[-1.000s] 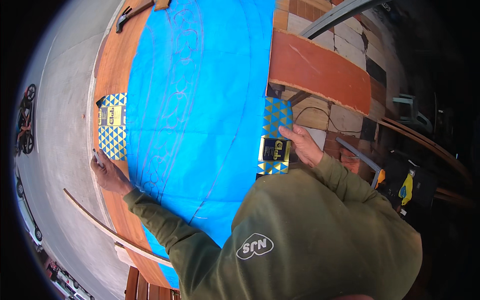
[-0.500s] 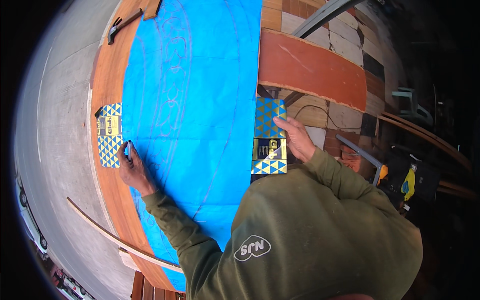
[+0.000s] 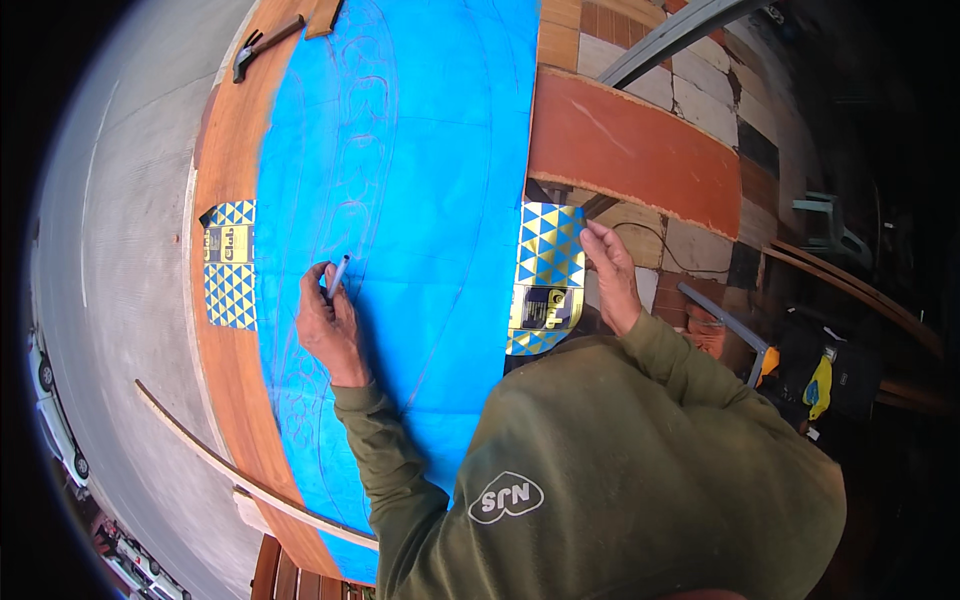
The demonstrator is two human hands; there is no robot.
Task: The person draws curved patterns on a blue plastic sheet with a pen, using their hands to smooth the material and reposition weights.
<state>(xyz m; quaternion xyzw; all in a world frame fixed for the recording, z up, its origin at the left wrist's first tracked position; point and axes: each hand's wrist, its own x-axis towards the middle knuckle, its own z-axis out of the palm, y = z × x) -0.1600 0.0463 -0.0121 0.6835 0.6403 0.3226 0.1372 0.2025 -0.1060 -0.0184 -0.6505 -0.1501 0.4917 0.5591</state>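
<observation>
Filling the nearest part of the view, around 5 o'clock, is the person's olive sweatshirt (image 3: 640, 460). At 9 o'clock from the centre, the left hand (image 3: 330, 325) is over the blue sheet (image 3: 440, 200); its fingers are closed round a slim pen (image 3: 338, 276), one end pointing toward 1 o'clock. Whether the pen touches the sheet, I cannot tell. At 3 o'clock, the right hand (image 3: 615, 275) has its fingers at the outer edge of a yellow-and-blue triangle-patterned flap (image 3: 550, 245); whether they grip it, I cannot tell. This flap juts out past the sheet's right side.

The blue sheet, marked with purple curves and scrolls, lies lengthwise along the brown wooden surface (image 3: 235, 390). A matching patterned piece (image 3: 230, 295) shows beside its left edge at 9 o'clock, and a curved wooden strip (image 3: 285, 505) slants across at 8 o'clock.

Farther up, toward 11 o'clock, lie a hammer (image 3: 268, 45) and a wooden block (image 3: 322, 17). A reddish-brown board (image 3: 640, 140) extends between 1 and 2 o'clock above the tiled floor (image 3: 695, 100). Farther off, vehicles (image 3: 60, 430) stand between 8 and 9 o'clock.
</observation>
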